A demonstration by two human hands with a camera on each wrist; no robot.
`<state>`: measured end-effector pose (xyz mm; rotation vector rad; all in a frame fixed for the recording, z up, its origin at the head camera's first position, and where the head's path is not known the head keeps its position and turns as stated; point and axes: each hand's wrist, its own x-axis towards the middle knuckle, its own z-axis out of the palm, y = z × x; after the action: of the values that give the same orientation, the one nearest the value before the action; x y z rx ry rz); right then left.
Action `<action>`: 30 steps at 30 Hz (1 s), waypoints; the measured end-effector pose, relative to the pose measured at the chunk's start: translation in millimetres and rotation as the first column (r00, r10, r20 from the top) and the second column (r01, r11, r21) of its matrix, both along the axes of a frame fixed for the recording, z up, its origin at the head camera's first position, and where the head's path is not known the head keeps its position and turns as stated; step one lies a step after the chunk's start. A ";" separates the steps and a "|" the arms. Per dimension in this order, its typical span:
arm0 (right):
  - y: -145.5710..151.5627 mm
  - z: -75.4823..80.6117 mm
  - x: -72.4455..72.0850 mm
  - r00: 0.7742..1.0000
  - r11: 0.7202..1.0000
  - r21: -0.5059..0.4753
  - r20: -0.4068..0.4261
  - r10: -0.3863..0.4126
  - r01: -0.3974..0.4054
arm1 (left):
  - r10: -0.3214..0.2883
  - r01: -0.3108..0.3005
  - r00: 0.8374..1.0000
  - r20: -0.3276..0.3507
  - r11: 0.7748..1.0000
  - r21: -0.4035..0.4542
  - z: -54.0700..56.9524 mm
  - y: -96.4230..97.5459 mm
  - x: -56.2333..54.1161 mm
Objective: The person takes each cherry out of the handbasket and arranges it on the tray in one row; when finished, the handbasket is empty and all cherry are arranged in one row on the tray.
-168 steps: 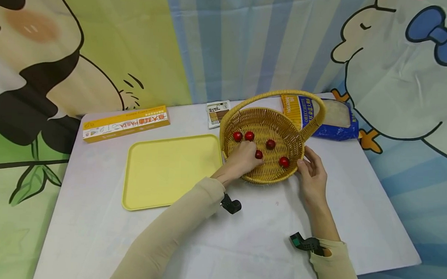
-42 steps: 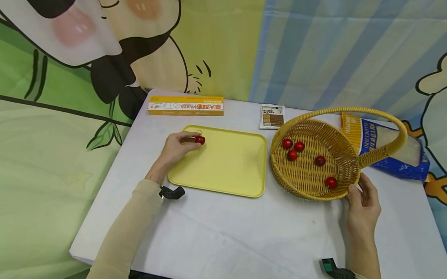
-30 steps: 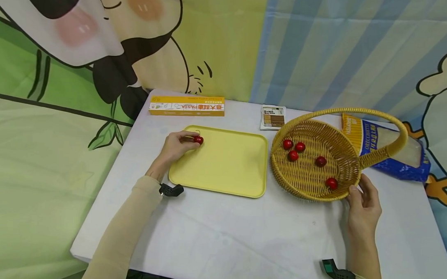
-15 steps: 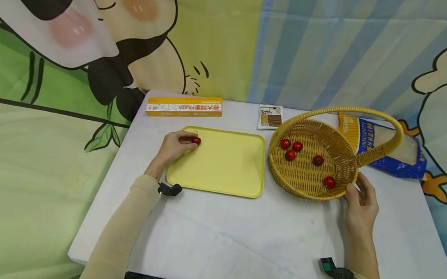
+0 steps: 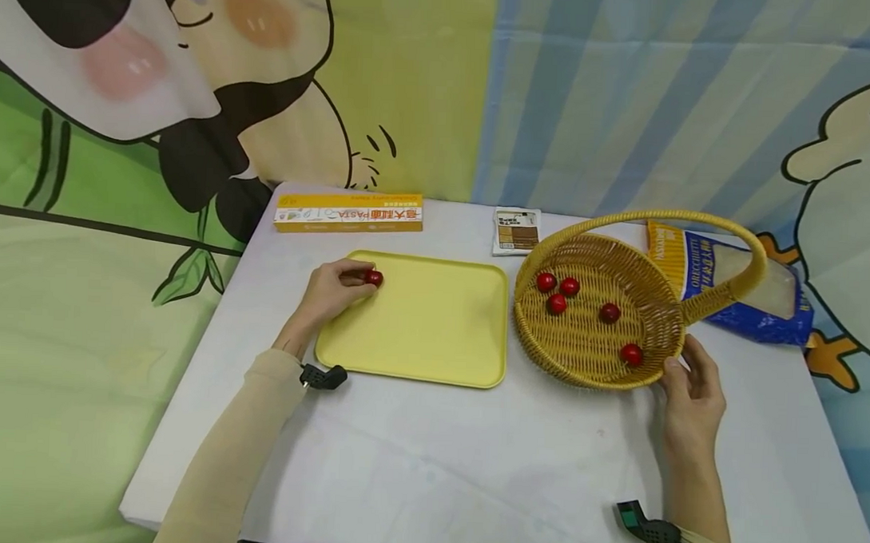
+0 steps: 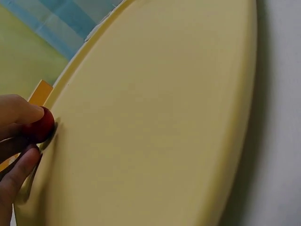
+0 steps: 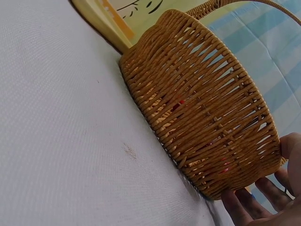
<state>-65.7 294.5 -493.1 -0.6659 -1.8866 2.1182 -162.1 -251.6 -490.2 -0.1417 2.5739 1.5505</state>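
I'm seeing the left hand (image 5: 332,290) pinching a red cherry (image 5: 374,278) over the yellow tray (image 5: 419,327), near its far left corner; I can't quite tell whether the fruit is touching the surface. The right hand (image 5: 692,404) is gripping the side of the wicker basket (image 5: 583,349), in which five more cherries (image 5: 609,313) are lying. Behind, a pasta box (image 5: 349,213), a small packet (image 5: 516,230) and a blue-and-yellow bag (image 5: 774,303) are resting.

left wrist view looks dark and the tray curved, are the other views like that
Left wrist view: dim, yellow tray with bowed edges, shadow beside it on the table; head view: brighter, tray edges nearly straight, soft shadow beside the right forearm; right wrist view: basket weave clear, darker than in head view.
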 end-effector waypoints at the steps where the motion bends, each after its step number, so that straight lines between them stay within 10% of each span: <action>1: 0.2 0.4 -0.1 1.000 1.000 0.004 -0.006 0.001 -0.001 | -0.001 0.000 1.000 -0.014 1.000 -0.013 0.9 0.8 -0.2; 5: 1.0 0.7 0.4 1.000 1.000 0.005 -0.020 0.001 -0.001 | -0.010 -0.003 0.991 -0.132 0.996 -0.094 10.9 9.9 4.9; 8: 0.6 -0.1 0.8 1.000 1.000 -0.005 -0.018 0.004 -0.004 | -0.041 0.001 0.952 -0.302 0.991 -0.131 24.9 26.7 14.7; 13: 0.7 -1.4 2.3 0.999 0.999 0.024 -0.001 0.033 -0.033 | -0.177 0.097 0.800 -0.573 0.981 -0.167 48.4 75.5 30.5; 19: 2.3 -2.6 7.9 0.998 0.997 0.064 0.036 0.042 -0.044 | -0.394 0.309 0.647 -0.653 0.918 -0.248 59.3 138.5 35.9; 24: 1.9 -3.9 7.7 0.999 0.997 0.069 -0.015 0.029 -0.028 | -0.438 0.427 0.626 -0.645 0.885 -0.187 65.2 179.5 28.4; 30: -0.1 -4.7 4.2 0.999 0.998 0.065 -0.033 0.028 -0.026 | -0.428 0.506 0.678 -0.597 0.862 -0.044 64.8 212.6 24.9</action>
<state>-61.5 294.4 -497.8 -0.5911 -1.9475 2.0614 -137.3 -39.0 -425.4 1.1129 2.5664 1.7120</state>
